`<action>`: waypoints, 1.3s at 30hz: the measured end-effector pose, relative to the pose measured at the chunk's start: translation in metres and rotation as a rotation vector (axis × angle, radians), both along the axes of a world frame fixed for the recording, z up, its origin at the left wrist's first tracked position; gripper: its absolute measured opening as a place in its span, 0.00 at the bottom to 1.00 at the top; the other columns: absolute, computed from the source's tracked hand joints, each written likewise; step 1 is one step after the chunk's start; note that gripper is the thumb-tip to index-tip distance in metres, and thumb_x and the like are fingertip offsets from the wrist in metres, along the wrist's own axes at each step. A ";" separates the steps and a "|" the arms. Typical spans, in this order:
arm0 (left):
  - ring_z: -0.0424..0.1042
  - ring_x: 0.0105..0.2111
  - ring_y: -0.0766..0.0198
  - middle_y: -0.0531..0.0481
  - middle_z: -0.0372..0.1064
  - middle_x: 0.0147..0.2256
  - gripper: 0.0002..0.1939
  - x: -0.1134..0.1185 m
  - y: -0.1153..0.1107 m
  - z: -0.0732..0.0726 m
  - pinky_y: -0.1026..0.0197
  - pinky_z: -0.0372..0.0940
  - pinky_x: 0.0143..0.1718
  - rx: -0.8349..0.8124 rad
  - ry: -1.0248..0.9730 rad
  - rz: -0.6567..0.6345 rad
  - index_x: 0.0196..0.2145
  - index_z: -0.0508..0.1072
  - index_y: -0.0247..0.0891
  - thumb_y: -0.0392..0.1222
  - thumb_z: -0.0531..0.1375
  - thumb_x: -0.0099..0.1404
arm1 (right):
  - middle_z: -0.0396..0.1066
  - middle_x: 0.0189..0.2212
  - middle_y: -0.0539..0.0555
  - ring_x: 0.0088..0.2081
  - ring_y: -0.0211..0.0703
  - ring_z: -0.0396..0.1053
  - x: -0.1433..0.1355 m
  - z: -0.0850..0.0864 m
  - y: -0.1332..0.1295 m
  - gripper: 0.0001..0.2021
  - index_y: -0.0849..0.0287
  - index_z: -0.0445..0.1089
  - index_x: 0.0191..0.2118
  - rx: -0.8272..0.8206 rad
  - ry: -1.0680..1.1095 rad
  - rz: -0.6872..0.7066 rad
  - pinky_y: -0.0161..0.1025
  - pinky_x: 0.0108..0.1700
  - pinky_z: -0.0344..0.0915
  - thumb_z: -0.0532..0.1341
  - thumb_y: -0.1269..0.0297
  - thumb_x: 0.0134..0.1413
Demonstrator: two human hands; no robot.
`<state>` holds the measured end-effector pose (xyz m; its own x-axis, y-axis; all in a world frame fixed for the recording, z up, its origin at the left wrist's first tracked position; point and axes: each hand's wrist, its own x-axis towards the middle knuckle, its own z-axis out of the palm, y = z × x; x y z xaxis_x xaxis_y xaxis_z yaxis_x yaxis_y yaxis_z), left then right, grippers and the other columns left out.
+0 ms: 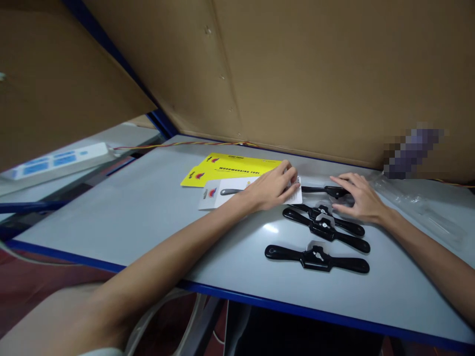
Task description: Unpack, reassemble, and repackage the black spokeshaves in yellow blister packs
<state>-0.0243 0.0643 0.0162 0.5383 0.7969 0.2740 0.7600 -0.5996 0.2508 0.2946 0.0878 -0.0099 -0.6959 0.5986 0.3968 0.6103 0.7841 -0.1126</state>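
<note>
My left hand [278,185] rests on the right part of a white printed card [218,193], its fingers curled at the card's right end. Yellow cards [226,170] printed "WOODWORKING TOOL" lie partly beneath and behind it. My right hand [358,198] has its fingers apart around one end of a black two-handled tool [315,189], whose left handle reaches the white card. Nearer the front edge, two similar black tools [326,230] lie close together, and another black tool [317,257] lies apart, nearest me.
Clear plastic sleeves [419,207] lie at the right. A brown board wall [315,74] stands behind the grey table [111,222]. A white power strip [63,160] sits at the far left, and red and yellow wires run along the back edge.
</note>
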 end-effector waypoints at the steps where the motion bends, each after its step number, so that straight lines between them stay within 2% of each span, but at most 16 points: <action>1: 0.65 0.32 0.60 0.39 0.64 0.47 0.17 0.002 0.001 -0.001 0.52 0.67 0.39 0.041 0.002 -0.002 0.45 0.67 0.36 0.50 0.45 0.76 | 0.70 0.55 0.64 0.52 0.61 0.68 -0.001 0.000 0.000 0.34 0.56 0.63 0.69 0.011 0.012 0.008 0.60 0.54 0.66 0.64 0.48 0.60; 6: 0.67 0.35 0.60 0.38 0.62 0.52 0.14 0.009 0.010 -0.010 0.55 0.68 0.38 0.248 -0.037 -0.037 0.52 0.66 0.37 0.45 0.47 0.77 | 0.69 0.53 0.64 0.50 0.62 0.67 -0.006 0.000 0.000 0.37 0.55 0.60 0.71 0.119 0.046 -0.028 0.61 0.51 0.64 0.66 0.52 0.58; 10: 0.69 0.40 0.58 0.38 0.65 0.53 0.13 0.014 0.016 -0.016 0.53 0.68 0.44 0.368 -0.031 -0.054 0.55 0.67 0.39 0.42 0.49 0.78 | 0.69 0.52 0.64 0.48 0.62 0.66 -0.009 -0.001 -0.002 0.36 0.54 0.60 0.72 0.196 0.048 -0.066 0.60 0.50 0.62 0.65 0.53 0.60; 13: 0.70 0.48 0.52 0.37 0.68 0.54 0.14 0.003 0.019 -0.011 0.49 0.66 0.51 0.411 -0.044 0.007 0.55 0.69 0.39 0.46 0.54 0.76 | 0.70 0.52 0.64 0.48 0.61 0.67 -0.006 -0.003 0.000 0.34 0.55 0.62 0.71 0.216 0.042 -0.065 0.59 0.50 0.63 0.64 0.52 0.61; 15: 0.70 0.52 0.48 0.38 0.71 0.52 0.16 -0.018 0.021 -0.002 0.45 0.62 0.56 0.414 -0.088 0.148 0.53 0.72 0.40 0.50 0.56 0.73 | 0.70 0.52 0.64 0.48 0.60 0.67 -0.002 -0.004 0.001 0.35 0.56 0.63 0.70 0.180 0.027 -0.072 0.58 0.51 0.64 0.65 0.49 0.61; 16: 0.70 0.52 0.47 0.39 0.73 0.50 0.16 -0.031 0.022 0.003 0.43 0.59 0.59 0.393 -0.126 0.269 0.51 0.73 0.40 0.50 0.56 0.73 | 0.70 0.53 0.64 0.49 0.60 0.68 0.000 -0.003 0.001 0.35 0.55 0.63 0.69 0.144 0.017 -0.082 0.58 0.52 0.65 0.65 0.47 0.60; 18: 0.73 0.45 0.50 0.43 0.76 0.40 0.17 -0.062 0.023 0.015 0.42 0.56 0.60 0.294 -0.175 0.534 0.49 0.75 0.38 0.49 0.53 0.72 | 0.70 0.54 0.63 0.51 0.61 0.69 0.002 0.002 0.001 0.37 0.54 0.63 0.70 0.052 -0.020 -0.116 0.59 0.53 0.66 0.64 0.43 0.60; 21: 0.74 0.42 0.48 0.40 0.77 0.35 0.23 -0.103 0.026 0.029 0.45 0.60 0.56 0.138 -0.091 0.848 0.45 0.78 0.33 0.51 0.49 0.71 | 0.67 0.61 0.64 0.58 0.64 0.67 0.004 0.021 -0.003 0.35 0.51 0.60 0.71 -0.060 -0.114 -0.171 0.63 0.58 0.64 0.56 0.40 0.66; 23: 0.74 0.41 0.45 0.36 0.78 0.35 0.28 -0.121 0.028 0.034 0.49 0.65 0.49 0.026 0.001 0.914 0.45 0.79 0.31 0.54 0.47 0.70 | 0.65 0.64 0.64 0.62 0.66 0.65 0.008 0.040 -0.005 0.34 0.51 0.59 0.72 -0.108 -0.172 -0.235 0.65 0.61 0.62 0.50 0.39 0.69; 26: 0.75 0.32 0.44 0.36 0.77 0.29 0.33 -0.133 0.032 0.036 0.50 0.66 0.40 -0.255 0.102 0.891 0.37 0.82 0.34 0.62 0.46 0.68 | 0.65 0.65 0.63 0.62 0.67 0.66 0.024 0.064 -0.003 0.37 0.51 0.61 0.71 -0.234 -0.244 -0.391 0.62 0.62 0.63 0.51 0.34 0.65; 29: 0.74 0.26 0.46 0.39 0.73 0.20 0.36 -0.137 0.036 0.031 0.50 0.66 0.38 -0.425 0.163 0.795 0.22 0.79 0.39 0.71 0.48 0.63 | 0.69 0.63 0.63 0.59 0.68 0.70 0.049 0.074 0.006 0.41 0.52 0.65 0.66 -0.400 -0.312 -0.532 0.59 0.57 0.68 0.55 0.27 0.57; 31: 0.73 0.25 0.46 0.40 0.70 0.17 0.36 -0.139 0.038 0.025 0.50 0.65 0.36 -0.460 0.187 0.732 0.16 0.75 0.42 0.76 0.52 0.59 | 0.73 0.57 0.67 0.53 0.69 0.73 0.062 0.074 0.011 0.45 0.57 0.65 0.64 -0.466 -0.340 -0.616 0.59 0.53 0.70 0.58 0.25 0.52; 34: 0.73 0.26 0.46 0.42 0.68 0.17 0.33 -0.140 0.041 0.017 0.52 0.65 0.34 -0.499 0.198 0.699 0.15 0.73 0.43 0.76 0.58 0.55 | 0.78 0.46 0.70 0.42 0.67 0.77 0.067 0.071 0.014 0.48 0.63 0.66 0.62 -0.561 -0.372 -0.654 0.57 0.43 0.72 0.63 0.26 0.47; 37: 0.74 0.27 0.45 0.41 0.69 0.19 0.31 -0.137 0.045 0.010 0.52 0.64 0.35 -0.512 0.185 0.715 0.16 0.73 0.42 0.72 0.60 0.57 | 0.79 0.32 0.62 0.27 0.58 0.76 0.060 0.071 0.013 0.41 0.60 0.70 0.54 -0.772 -0.381 -0.619 0.51 0.31 0.70 0.65 0.29 0.46; 39: 0.75 0.29 0.44 0.40 0.70 0.21 0.32 -0.134 0.048 0.007 0.52 0.64 0.36 -0.429 0.149 0.755 0.17 0.72 0.41 0.73 0.58 0.59 | 0.77 0.27 0.57 0.22 0.51 0.73 0.055 0.073 0.012 0.36 0.57 0.71 0.49 -0.882 -0.323 -0.580 0.48 0.28 0.68 0.65 0.30 0.47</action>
<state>-0.1582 0.1121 0.0232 -0.1675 0.9726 -0.1614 0.9581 0.1991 0.2059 0.3499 0.0993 0.0630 -0.2119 0.8512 -0.4801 0.9610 0.0923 -0.2606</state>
